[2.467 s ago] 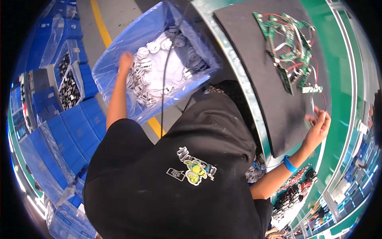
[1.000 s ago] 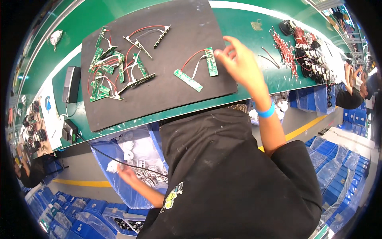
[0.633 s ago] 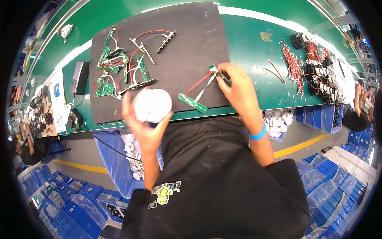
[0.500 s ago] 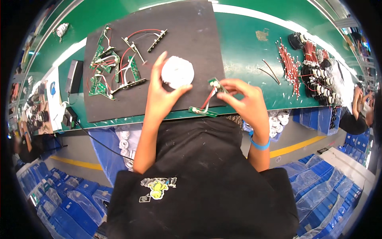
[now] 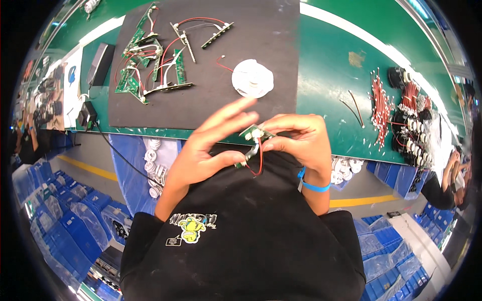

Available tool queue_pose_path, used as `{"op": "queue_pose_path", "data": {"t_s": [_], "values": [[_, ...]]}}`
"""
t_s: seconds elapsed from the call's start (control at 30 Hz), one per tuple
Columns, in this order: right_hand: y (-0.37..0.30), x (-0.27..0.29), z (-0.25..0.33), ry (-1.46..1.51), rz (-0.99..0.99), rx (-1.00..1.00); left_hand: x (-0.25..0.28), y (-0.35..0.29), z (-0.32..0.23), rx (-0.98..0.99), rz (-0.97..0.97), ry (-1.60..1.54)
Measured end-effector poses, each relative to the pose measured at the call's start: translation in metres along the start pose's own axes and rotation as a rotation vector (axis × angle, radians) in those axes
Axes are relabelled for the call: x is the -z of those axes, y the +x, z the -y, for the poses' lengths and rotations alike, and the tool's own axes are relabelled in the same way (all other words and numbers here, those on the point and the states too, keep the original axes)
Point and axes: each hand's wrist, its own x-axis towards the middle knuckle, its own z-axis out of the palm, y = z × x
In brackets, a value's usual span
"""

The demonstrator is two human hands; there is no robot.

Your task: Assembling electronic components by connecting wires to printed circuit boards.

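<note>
Green circuit board (image 5: 247,132) in the right hand (image 5: 301,143), pinched between thumb and fingers; red and white wires (image 5: 261,159) run to a lower board (image 5: 242,164) by the left thumb, contact unclear. The left hand (image 5: 207,150) is spread wide. Beyond both hands, a white round part (image 5: 252,79) lies on a black mat (image 5: 165,111).

The left arm (image 5: 170,200) and right arm (image 5: 315,200) lean up in front of the body. The left hand (image 5: 198,153) has its fingers (image 5: 224,116) stretched up and right, blurry at the tips. Its thumb (image 5: 226,160) points right, below them, so that grip is wide. The right hand (image 5: 305,140) makes a small pinch, fingers bent toward the left.
</note>
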Motion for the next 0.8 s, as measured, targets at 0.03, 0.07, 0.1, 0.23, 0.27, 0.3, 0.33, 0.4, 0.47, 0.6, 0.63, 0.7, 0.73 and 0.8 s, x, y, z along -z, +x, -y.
{"op": "queue_pose_path", "data": {"t_s": [0.03,0.07,0.1,0.23,0.27,0.3,0.33,0.4,0.47,0.6,0.63,0.7,0.73,0.8], "values": [[0.002,-0.003,-0.002,0.020,0.051,-0.043,0.000,-0.001,0.005,0.049,0.049,-0.111],[0.003,-0.006,-0.003,0.039,0.097,-0.086,0.000,0.001,0.011,0.020,0.056,-0.186],[0.002,-0.010,-0.009,0.005,0.092,-0.096,0.004,0.002,0.023,-0.061,0.095,-0.201],[0.000,-0.008,-0.010,-0.233,0.018,0.034,0.016,-0.002,0.028,-0.106,0.128,-0.355],[0.001,-0.001,-0.008,-0.365,-0.036,0.116,0.019,-0.009,0.021,0.013,0.053,-0.490],[-0.004,0.014,-0.002,-0.446,-0.168,0.034,0.025,-0.016,0.026,-0.083,0.008,-0.465],[-0.004,0.028,-0.002,-0.554,-0.459,0.042,0.030,-0.019,0.028,-0.061,-0.027,-0.447],[-0.005,0.066,-0.011,-1.147,-0.872,0.159,0.039,-0.021,0.034,-0.008,-0.148,-0.311],[-0.017,0.102,-0.022,-1.423,-0.898,0.264,0.043,-0.015,0.043,0.006,-0.218,-0.284],[-0.024,0.113,-0.021,-1.212,-0.868,0.001,0.038,-0.007,0.047,0.127,-0.314,-0.330],[-0.024,0.114,-0.024,-1.198,-0.869,0.023,0.036,-0.007,0.051,0.136,-0.354,-0.326],[-0.023,0.114,-0.025,-1.164,-0.856,0.041,0.031,-0.005,0.054,0.183,-0.457,-0.346],[-0.020,0.113,-0.023,-1.306,-0.816,0.185,0.024,-0.002,0.058,0.081,-0.511,-0.372],[-0.013,0.097,-0.017,-1.290,-0.795,0.313,0.017,0.009,0.065,0.014,-0.619,-0.457]]}}
